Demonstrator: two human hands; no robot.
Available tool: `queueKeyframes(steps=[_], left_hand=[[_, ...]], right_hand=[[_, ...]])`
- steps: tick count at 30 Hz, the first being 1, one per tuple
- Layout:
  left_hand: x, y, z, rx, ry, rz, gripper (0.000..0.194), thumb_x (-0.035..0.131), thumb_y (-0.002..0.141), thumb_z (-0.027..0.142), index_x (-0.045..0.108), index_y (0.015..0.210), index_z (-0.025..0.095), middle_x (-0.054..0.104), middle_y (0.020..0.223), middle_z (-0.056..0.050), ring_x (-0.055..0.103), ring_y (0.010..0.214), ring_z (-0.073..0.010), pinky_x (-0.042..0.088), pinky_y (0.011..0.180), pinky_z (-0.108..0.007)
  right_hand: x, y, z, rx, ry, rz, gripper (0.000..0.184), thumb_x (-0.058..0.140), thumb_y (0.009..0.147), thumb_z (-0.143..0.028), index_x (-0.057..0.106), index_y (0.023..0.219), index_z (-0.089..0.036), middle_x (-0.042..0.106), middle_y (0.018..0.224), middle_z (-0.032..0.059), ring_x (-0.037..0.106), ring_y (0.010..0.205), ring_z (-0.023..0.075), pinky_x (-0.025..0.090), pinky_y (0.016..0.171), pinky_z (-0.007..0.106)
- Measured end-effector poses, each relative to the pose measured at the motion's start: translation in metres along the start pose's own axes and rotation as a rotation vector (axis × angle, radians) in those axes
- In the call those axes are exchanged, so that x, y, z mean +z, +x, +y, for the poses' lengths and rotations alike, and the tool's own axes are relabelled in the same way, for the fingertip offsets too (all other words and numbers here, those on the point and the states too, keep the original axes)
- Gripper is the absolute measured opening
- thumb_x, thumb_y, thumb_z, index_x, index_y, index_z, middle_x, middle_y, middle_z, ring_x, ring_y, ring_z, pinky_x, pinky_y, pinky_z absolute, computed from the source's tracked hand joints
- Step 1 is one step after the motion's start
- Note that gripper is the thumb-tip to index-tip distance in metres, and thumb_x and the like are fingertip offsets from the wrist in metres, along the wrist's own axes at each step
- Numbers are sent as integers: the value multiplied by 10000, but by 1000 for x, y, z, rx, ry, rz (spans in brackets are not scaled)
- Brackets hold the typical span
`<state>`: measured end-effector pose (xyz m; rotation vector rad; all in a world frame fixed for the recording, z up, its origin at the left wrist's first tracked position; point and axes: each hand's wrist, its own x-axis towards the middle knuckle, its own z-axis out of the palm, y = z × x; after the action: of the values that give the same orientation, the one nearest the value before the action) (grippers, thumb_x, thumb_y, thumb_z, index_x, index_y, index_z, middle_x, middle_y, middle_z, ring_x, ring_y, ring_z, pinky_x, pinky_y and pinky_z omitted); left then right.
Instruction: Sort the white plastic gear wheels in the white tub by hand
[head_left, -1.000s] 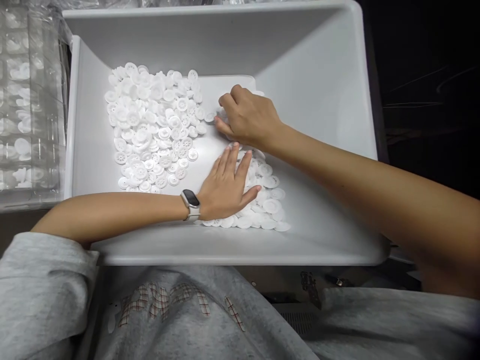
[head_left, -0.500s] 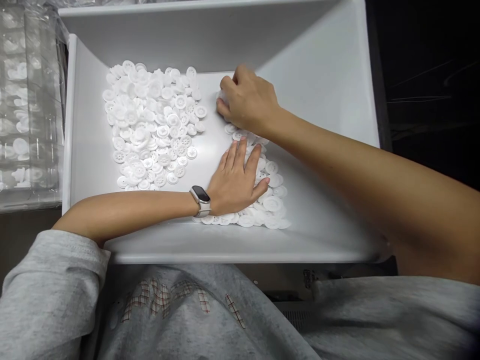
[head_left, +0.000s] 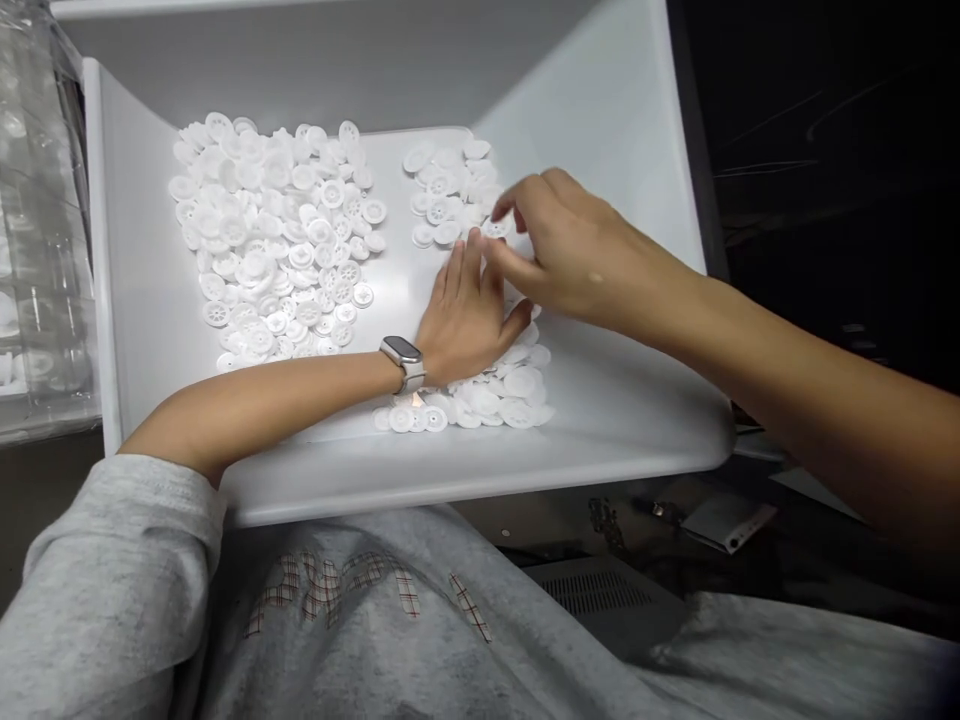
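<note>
A large pile of small white plastic spoked wheels point(head_left: 255, 230) lies in the left half of a pale grey bin point(head_left: 405, 488). To the right, a smaller group of white wheels point(head_left: 442, 185) and a front heap of wheels point(head_left: 502, 395) lie against the sloping wall. My left hand point(head_left: 465, 315), with a watch point(head_left: 403, 350) on its wrist, rests flat on the front heap, fingers stretched out. My right hand point(head_left: 566, 240) hovers just right of the left fingertips, its thumb and forefinger bent and apart over a wheel. Nothing shows in its grasp.
Clear plastic packaging point(head_left: 34, 250) with white parts inside stands left of the bin. Below the bin's right front corner are a flat grey device point(head_left: 731, 520) and a slotted panel point(head_left: 592, 590). The bin walls slope up around the wheels.
My right hand has come back from the far right corner toward me, leaving wheels visible there and opening its curled fingers. The bin has shifted left and turned slightly in view.
</note>
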<state>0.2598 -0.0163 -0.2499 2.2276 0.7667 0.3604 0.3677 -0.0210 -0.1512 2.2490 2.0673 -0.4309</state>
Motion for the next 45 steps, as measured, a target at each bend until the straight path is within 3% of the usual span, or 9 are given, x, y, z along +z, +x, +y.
queueKeyframes(steps=[7,10,13,16,20,31,37,42,45], left_hand=[[-46,-11,-12,-36,65,-144,592,290,1003,178,110,1561,94,60,1715,-197,43,1617,-252,210,1304,-477],[-75,-33,-11,-17,103,-207,606,288,939,50,166,1531,90,54,1695,-221,278,1557,-251,374,1217,-422],[-99,-65,-8,20,132,-345,484,414,990,225,304,1446,105,342,1550,-255,642,1145,-251,545,955,-415],[-109,-91,-6,53,148,-573,416,535,973,368,443,1278,99,614,1223,-180,657,810,-187,539,694,-323],[-99,-96,1,86,179,-701,327,500,994,331,468,1221,98,631,1155,-149,603,735,-156,487,622,-298],[-51,-55,24,161,217,-591,331,495,1013,295,496,1294,122,595,1251,-107,630,975,-151,552,843,-315],[-88,-72,26,232,389,-583,225,371,1002,148,491,1191,130,590,1173,-122,564,764,-154,415,576,-280],[-121,-80,4,126,610,-417,315,238,967,60,522,1105,67,572,1106,-207,541,893,-244,438,693,-351],[-125,-80,-6,136,692,-397,397,194,924,1,567,1030,86,601,1049,-195,559,914,-276,442,737,-388]], right_hand=[[10,-72,4,-198,29,-345,284,364,911,-479,478,952,-222,590,984,111,531,663,212,403,618,364],[14,-79,5,-202,23,-438,270,397,904,-501,465,946,-243,621,981,91,567,662,220,413,613,365],[19,-74,13,-135,-7,-487,294,570,825,-501,442,903,-248,626,919,79,586,659,242,408,578,362],[23,-67,21,-74,-15,-530,314,650,787,-458,425,856,-249,628,858,62,613,686,257,432,588,365],[24,-57,22,-32,-27,-524,280,603,842,-448,412,885,-247,646,886,78,631,737,268,452,630,381],[8,-19,8,5,-217,-382,238,625,861,-352,489,990,-205,615,835,121,575,714,262,362,595,351],[-1,-40,5,-66,-271,-323,265,558,930,-455,471,1012,-219,624,869,104,546,653,241,319,570,340],[8,-50,-2,-258,-262,-333,228,500,960,-463,477,986,-238,630,810,61,504,558,203,269,521,322],[11,-32,-22,-312,-275,-283,235,451,990,-397,510,1120,-212,641,967,96,546,629,199,245,536,307]])
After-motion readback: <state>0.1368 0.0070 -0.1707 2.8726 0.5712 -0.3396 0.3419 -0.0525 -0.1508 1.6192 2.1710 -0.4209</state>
